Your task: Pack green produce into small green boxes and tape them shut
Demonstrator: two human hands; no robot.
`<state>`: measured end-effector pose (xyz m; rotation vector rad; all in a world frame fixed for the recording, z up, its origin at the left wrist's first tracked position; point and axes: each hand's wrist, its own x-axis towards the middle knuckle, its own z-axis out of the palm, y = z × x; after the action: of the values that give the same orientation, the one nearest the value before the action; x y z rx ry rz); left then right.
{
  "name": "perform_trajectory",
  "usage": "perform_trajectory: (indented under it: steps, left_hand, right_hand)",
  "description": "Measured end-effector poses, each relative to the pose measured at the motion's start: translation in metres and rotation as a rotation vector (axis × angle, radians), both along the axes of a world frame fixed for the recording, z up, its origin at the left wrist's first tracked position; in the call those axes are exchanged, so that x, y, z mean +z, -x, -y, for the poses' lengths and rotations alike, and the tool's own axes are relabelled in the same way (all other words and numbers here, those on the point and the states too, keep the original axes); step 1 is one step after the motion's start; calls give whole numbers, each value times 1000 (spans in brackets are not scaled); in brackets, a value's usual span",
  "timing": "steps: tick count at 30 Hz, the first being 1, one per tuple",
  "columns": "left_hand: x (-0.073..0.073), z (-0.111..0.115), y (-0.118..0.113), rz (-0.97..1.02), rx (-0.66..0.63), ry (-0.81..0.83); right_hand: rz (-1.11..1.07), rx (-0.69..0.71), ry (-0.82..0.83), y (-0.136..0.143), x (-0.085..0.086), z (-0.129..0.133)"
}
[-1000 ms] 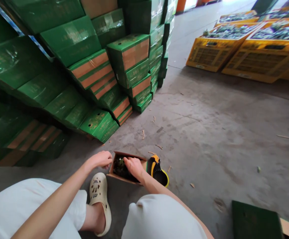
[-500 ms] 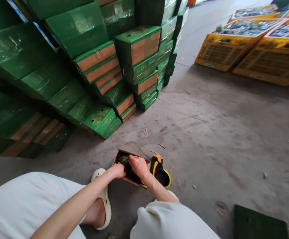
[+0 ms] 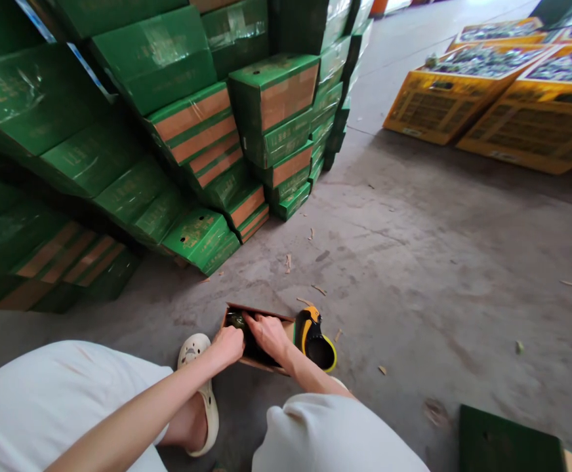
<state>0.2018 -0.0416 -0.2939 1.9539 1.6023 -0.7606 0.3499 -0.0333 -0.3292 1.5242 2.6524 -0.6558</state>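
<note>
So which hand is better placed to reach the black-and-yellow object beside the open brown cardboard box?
Probably your right hand: it's at the box, nearer that object; your left hand would likely have to reach past it.

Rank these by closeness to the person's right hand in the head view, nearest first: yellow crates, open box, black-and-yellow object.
1. Open box: the right hand reaches into it.
2. Black-and-yellow object: just right of the box.
3. Yellow crates: upper right, across the floor.
</note>
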Motion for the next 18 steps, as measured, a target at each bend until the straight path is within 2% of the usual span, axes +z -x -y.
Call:
perform_trajectory:
  steps: [6, 8, 11, 15, 16, 18]
  left_hand:
    - [14, -7, 0, 21, 9, -85]
    - [13, -8, -2, 50, 19, -102]
    - [4, -3, -4, 88, 60, -67]
    - [-4, 6, 3, 190, 165, -33]
    - [-3, 6, 9, 235, 197, -25]
    - [2, -1, 26, 326, 278, -14]
  right_hand:
    - [44, 36, 20, 15, 2, -11]
    - [42, 40, 9, 13, 3, -8]
    - [35, 67, -36, 6, 6, 1]
    - [-99, 122, -65, -19, 19, 12]
    - [-194, 95, -84, -31, 23, 15]
    - [-406, -93, -147, -62, 25, 25]
